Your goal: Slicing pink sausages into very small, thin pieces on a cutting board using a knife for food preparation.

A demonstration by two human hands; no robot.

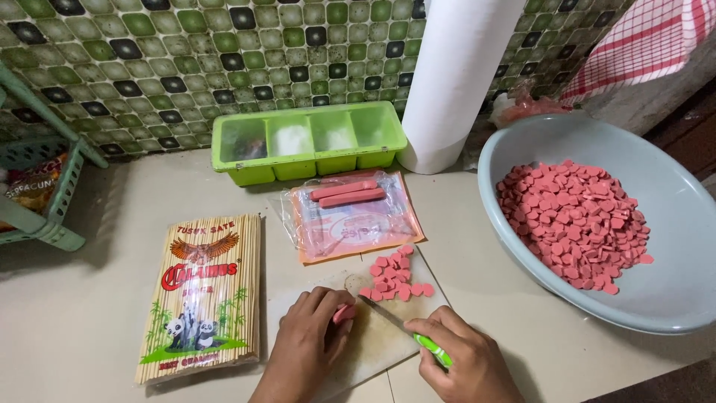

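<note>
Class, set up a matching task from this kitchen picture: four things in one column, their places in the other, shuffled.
1. knife
2. pink sausage piece
3. heap of pink slices
4. pack of bamboo skewers

a. in the grey basin
b. left of the cutting board
c. under the left hand
d. in the right hand

Pairs: 1-d, 2-c, 3-a, 4-b

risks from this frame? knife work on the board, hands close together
1. The left hand pins the pink sausage stub with fingertips right beside the knife in the right hand; a slip could nick them.
2. The stub is short, so grip may be poor.
3. Cut slices pile near the far edge of the cutting board and could spill onto the counter.
</note>
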